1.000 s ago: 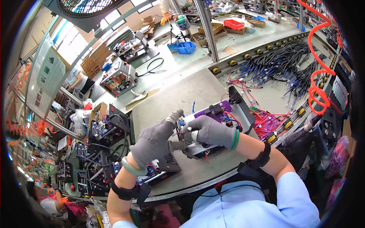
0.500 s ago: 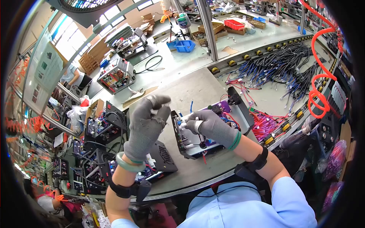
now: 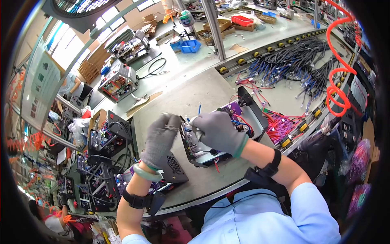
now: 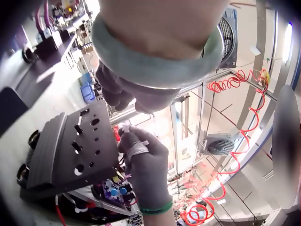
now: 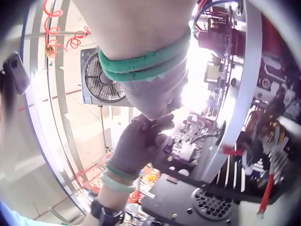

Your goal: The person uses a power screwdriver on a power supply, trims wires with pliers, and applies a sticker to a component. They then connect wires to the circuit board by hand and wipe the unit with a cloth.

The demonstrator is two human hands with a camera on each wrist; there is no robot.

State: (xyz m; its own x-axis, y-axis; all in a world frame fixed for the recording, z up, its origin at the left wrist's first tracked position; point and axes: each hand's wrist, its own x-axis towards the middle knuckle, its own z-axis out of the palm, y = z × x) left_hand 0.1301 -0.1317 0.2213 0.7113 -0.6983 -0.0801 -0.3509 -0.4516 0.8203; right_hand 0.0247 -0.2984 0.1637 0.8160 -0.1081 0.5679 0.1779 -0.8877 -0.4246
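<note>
Both hands wear grey gloves with taped fingers. My right hand [image 3: 221, 132] is over the left part of an open black-framed unit [image 3: 203, 162] with purple boards; its fingers curl round a small white piece [image 4: 126, 128], seen at the fingertips in the left wrist view. Just left of the unit, my left hand [image 3: 159, 142] is raised with bent fingers, facing the right hand; whether it holds anything is hidden. In the right wrist view the left hand [image 5: 131, 146] has its fingertips close under the right hand [image 5: 155, 96].
A second open unit [image 3: 172, 168] lies below the left hand, with more units [image 3: 107, 134] stacked at the left. Dark cable bundles [image 3: 292, 61] and red-pink wires [image 3: 280, 128] lie at the right, beneath a coiled red hose [image 3: 337, 85]. A metal post [image 3: 213, 30] stands behind.
My left hand first drew away from the unit and rose to the left, then came down a little with its fingers closer together. The right hand stayed over the unit, turning more palm-down.
</note>
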